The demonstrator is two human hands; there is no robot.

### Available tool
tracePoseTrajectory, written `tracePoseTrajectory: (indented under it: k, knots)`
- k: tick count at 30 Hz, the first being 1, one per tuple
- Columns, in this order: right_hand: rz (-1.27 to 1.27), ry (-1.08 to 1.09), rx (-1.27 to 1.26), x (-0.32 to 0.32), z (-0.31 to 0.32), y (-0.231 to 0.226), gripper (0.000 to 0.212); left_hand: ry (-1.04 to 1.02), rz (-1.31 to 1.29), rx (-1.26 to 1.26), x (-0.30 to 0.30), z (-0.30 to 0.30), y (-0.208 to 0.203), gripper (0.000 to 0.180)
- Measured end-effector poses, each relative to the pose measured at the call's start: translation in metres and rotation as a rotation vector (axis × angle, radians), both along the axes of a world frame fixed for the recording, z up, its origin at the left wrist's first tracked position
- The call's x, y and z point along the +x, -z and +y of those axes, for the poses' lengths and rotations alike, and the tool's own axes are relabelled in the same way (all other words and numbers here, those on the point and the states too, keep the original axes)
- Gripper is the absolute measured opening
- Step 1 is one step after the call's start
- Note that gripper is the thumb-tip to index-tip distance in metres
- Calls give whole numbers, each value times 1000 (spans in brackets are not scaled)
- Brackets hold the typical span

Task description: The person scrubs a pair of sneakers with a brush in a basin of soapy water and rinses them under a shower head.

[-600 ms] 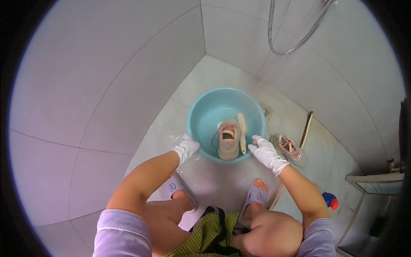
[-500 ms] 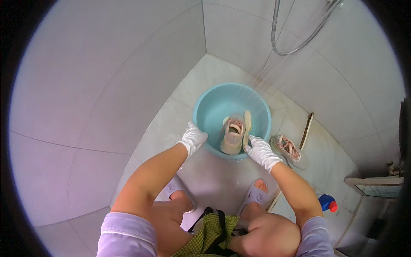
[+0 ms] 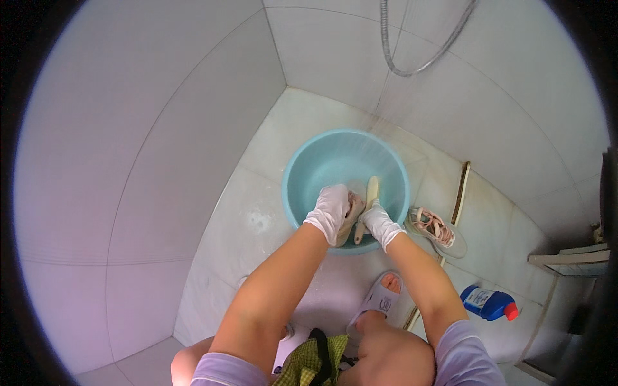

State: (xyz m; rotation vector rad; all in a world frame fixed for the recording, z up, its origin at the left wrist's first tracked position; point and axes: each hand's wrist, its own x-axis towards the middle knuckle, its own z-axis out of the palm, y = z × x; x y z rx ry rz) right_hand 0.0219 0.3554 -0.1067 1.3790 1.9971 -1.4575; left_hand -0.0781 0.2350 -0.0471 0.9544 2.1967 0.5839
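Farthest left of the work, the pale blue basin (image 3: 301, 168) sits on the tiled floor in front of the feet, probably so that both arms can reach straight down into it. The white-gloved left hand (image 3: 328, 209) is over the left flank of the pale shoe (image 3: 351, 220), inside the basin at its near side; the fingertips are hidden, so I cannot tell whether they are clamped on it or only press — either would steady it. Just right of that shoe lies the cream brush (image 3: 373, 189), its wider end pointing away and its narrow end toward the person. The gloved right hand (image 3: 382, 224) crosses its middle, fingers seemingly closed around it, perhaps because the wall leaves little room to hold it elsewhere. Below, the slippered foot (image 3: 378, 297) stands back from the rim, presumably for balance. The shower hose (image 3: 417, 69) hangs in a loop against the wall — thin streaks of water fall toward the basin. Outside its right edge rests a second laced shoe (image 3: 439, 230), within reach. Farthest right, the blue bottle (image 3: 487, 302) with a red cap lies on its side, apart from the basin.
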Motion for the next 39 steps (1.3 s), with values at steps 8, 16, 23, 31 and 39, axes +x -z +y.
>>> tracePoseTrajectory:
  k: [8,16,23,31,39]
  knots:
    - [273,487,-393,23,-1,-9,33,9,155,-362,5,26,-41,49]
    - [365,319,-190,46,-35,-54,44,-286,14,-223,20,36,3,39]
    - [372,507,-567,74,-85,-43,30,-719,-363,114,56,-15,20,35]
    - [537,323,-257,46,-56,-67,41,-1260,-1412,1113,30,-18,93,35]
    - [169,-726,638,29,-29,-13,39,-1424,-1414,941,36,-1,116,23]
